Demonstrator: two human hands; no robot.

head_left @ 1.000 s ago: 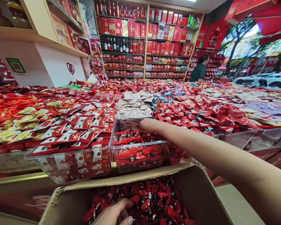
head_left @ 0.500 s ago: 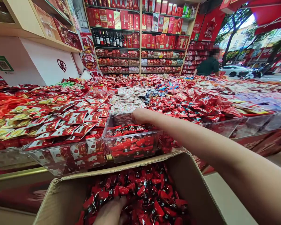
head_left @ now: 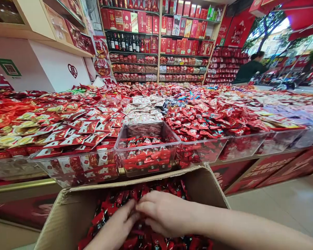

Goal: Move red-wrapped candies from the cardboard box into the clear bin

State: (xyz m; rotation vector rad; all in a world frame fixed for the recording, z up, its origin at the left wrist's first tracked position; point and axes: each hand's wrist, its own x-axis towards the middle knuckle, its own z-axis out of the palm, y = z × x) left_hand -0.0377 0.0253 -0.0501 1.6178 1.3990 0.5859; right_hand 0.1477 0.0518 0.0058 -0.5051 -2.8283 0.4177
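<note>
1. Reaching into the cardboard box (head_left: 64, 220), both hands are working among red-wrapped candies (head_left: 100, 218), which are lying loose inside it.
2. The left grip (head_left: 121, 220) is entering from the box's left side and the right grip (head_left: 167, 211) from its right, their fingers meeting or nearly meeting near its middle. Overlap and blur are hiding the fingertips, so I cannot tell whether either is pinching a candy.
3. The right grip is making the change: having been at the clear bin (head_left: 146, 147) half a second ago, it is now joining the left inside the box. Candies are probably being sorted or gathered here, with neither hand tending the bin.
4. The box's far wall is standing between both hands and the bin, an edge that anything lifted across would be needing to clear.
5. Just beyond the box, the bin is holding similar red candies below its rim, so it is apparently leaving room for more.
6. Beyond the box to the left, white-and-red packets (head_left: 78, 128) are piling high; to the right, red packets (head_left: 195, 121) are crowding the counter (head_left: 271, 170).
7. Farthest from the box, stocked shelves (head_left: 160, 41) are lining the wall, and a person in a dark top (head_left: 246, 73) is standing to the right.
</note>
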